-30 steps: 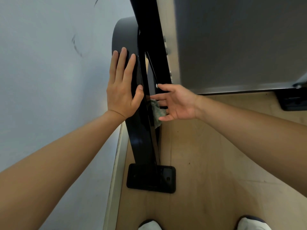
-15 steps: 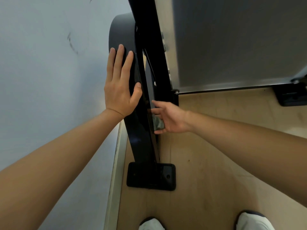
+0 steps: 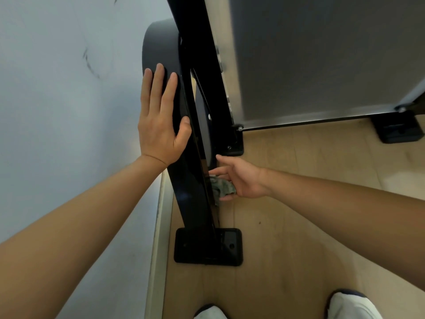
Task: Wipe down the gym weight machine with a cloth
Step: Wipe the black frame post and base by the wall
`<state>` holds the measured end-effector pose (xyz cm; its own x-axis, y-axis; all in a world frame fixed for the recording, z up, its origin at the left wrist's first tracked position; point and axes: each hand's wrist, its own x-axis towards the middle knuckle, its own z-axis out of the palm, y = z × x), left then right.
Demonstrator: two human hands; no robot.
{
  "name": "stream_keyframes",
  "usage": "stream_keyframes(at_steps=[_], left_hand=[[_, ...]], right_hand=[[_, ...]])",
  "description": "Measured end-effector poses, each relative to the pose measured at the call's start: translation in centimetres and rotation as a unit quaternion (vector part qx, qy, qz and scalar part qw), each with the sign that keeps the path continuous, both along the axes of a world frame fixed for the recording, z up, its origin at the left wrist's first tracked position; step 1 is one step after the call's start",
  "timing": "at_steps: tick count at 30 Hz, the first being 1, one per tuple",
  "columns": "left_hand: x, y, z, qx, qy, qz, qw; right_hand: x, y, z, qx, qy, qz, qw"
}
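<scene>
The weight machine's glossy black upright post [image 3: 192,194] runs down to a black foot plate [image 3: 208,246] bolted to the floor. My left hand [image 3: 161,120] lies flat on the post's left face, fingers straight and pointing up. My right hand [image 3: 239,178] presses a crumpled grey-green cloth [image 3: 222,188] against the post's right side, low down, with fingers extended toward the post. Part of the cloth is hidden under the palm.
A pale wall [image 3: 69,111] stands close on the left with a baseboard [image 3: 158,249]. A grey metal panel [image 3: 322,58] of the machine rises at the upper right, with another black foot [image 3: 397,130]. Wooden floor [image 3: 287,238] spreads below; my white shoes [image 3: 351,306] show at the bottom.
My right hand has slid the cloth down the post's right side, from mid-height toward the foot plate. My left hand stays flat on the post.
</scene>
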<state>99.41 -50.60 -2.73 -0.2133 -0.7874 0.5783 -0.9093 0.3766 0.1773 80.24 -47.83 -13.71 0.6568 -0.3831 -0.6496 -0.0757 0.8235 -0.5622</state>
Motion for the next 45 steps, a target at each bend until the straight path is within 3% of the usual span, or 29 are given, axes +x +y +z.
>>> stream_keyframes(at_steps=[14, 21, 24, 26, 28, 31, 32, 33, 38, 45], left_hand=[[0.6, -0.4, -0.4, -0.007, -0.007, -0.014, 1.000], [0.6, -0.3, -0.3, -0.011, -0.008, -0.015, 1.000], [0.6, -0.3, -0.3, -0.010, -0.003, -0.013, 1.000], [0.6, -0.3, -0.3, -0.016, -0.003, -0.010, 1.000], [0.5, -0.3, -0.4, -0.020, -0.007, -0.009, 1.000], [0.6, -0.3, -0.4, -0.026, -0.006, -0.012, 1.000], [0.6, -0.3, -0.3, -0.028, -0.005, -0.012, 1.000], [0.5, -0.3, -0.3, -0.029, -0.005, -0.011, 1.000], [0.5, -0.2, -0.3, -0.023, -0.001, -0.008, 1.000], [0.5, -0.3, -0.4, -0.020, 0.000, -0.005, 1.000]], right_hand=[[0.1, -7.0, 8.4, -0.026, -0.137, -0.154, 0.978], [1.3, -8.4, 11.9, -0.097, -0.178, -0.271, 0.941], [1.1, -8.4, 11.9, -0.186, -0.117, -0.330, 0.918], [0.7, -8.3, 12.1, -0.370, 0.012, -0.352, 0.860], [0.3, -8.1, 12.0, -0.596, 0.135, -0.341, 0.715], [-0.4, -8.5, 10.3, -0.821, 0.187, -0.280, 0.461], [-0.7, -8.7, 9.4, -0.858, 0.200, -0.251, 0.402], [-1.1, -8.9, 8.6, -0.879, 0.217, -0.215, 0.365], [-1.8, -8.8, 5.5, -0.898, 0.347, -0.016, 0.269], [-1.6, -8.0, 1.6, -0.847, 0.437, 0.172, 0.249]])
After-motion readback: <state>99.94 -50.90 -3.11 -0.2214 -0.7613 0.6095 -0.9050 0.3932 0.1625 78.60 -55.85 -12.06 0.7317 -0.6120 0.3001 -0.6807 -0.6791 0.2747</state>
